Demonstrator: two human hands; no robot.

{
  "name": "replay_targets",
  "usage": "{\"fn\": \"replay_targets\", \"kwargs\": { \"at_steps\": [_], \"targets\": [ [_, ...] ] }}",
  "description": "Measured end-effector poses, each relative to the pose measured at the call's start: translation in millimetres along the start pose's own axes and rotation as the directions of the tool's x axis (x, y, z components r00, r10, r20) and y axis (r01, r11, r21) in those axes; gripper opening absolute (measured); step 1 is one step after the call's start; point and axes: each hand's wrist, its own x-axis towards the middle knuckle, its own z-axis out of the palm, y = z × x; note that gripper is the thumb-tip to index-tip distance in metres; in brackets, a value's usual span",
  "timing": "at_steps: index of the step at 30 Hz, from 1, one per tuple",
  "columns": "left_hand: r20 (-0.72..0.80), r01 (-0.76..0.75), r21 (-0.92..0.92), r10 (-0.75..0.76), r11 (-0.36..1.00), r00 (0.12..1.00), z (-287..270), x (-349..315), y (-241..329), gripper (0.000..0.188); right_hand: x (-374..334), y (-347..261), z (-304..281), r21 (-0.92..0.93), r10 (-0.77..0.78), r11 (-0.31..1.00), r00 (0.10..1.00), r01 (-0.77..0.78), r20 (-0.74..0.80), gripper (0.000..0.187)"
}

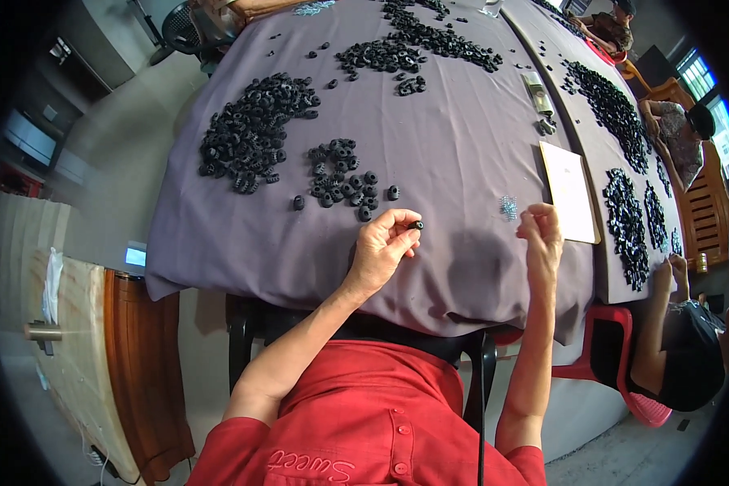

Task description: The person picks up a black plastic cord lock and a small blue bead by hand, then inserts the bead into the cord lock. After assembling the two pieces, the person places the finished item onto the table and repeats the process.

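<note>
Between the thumb and fingers of my left hand [375,251] is a small black plastic piece [415,226] with a hole in its end. My right hand [544,243] is raised over the cloth, its thumb and fingertips pressed together; whatever they pinch is too small to make out. Beside its fingertips lies a little heap of thin, silvery-blue bits, seemingly small springs [508,207]. Beyond my left hand, several loose black ribbed pieces [351,191] are scattered, and a larger heap of black ribbed pieces [255,130] sits farther left.
A grey-purple cloth [454,146] covers the table. A pale flat board [571,193] lies right of my right hand, with a small packet [538,94] beyond it. More black heaps [624,227] lie across the seam, where other people sit. A red chair [616,348] stands at right.
</note>
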Motion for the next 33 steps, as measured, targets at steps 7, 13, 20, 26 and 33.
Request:
{"fn": "replay_targets", "kwargs": {
  "at_steps": [7, 13, 20, 26, 33],
  "targets": [
    [-0.006, -0.015, 0.061, 0.016, 0.998, 1.000, 2.8, 4.0, 7.2, 0.014, -37.6, -19.8, 71.2, 0.005, 0.004, 1.000, 0.947, -0.006, 0.322, 0.013],
    [-0.006, 0.003, 0.019, -0.002, 1.000, 1.000, 2.6, 1.3, 3.7, 0.014, -26.1, -15.7, 68.8, -0.309, -0.161, 0.917, 0.944, 0.251, 0.290, 0.013],
    [0.051, 0.022, 0.012, -0.022, 1.000, 0.998, -1.4, 0.7, 7.5, 0.016, 8.3, 4.5, 60.6, -0.523, -0.288, 0.713, 0.875, 0.468, 0.390, 0.016],
    [0.095, 0.102, 0.004, -0.102, 0.995, 0.990, -1.1, 11.0, 17.6, 0.017, 58.7, 2.6, 91.2, -0.418, -0.260, 0.805, 0.884, 0.421, 0.389, 0.015],
    [0.120, 0.114, 0.095, -0.125, 0.989, 0.985, -1.6, 13.1, 22.1, 0.016, 155.3, 24.7, 158.8, -0.457, -0.359, 0.725, 0.849, 0.515, 0.388, 0.018]
  ]
}}
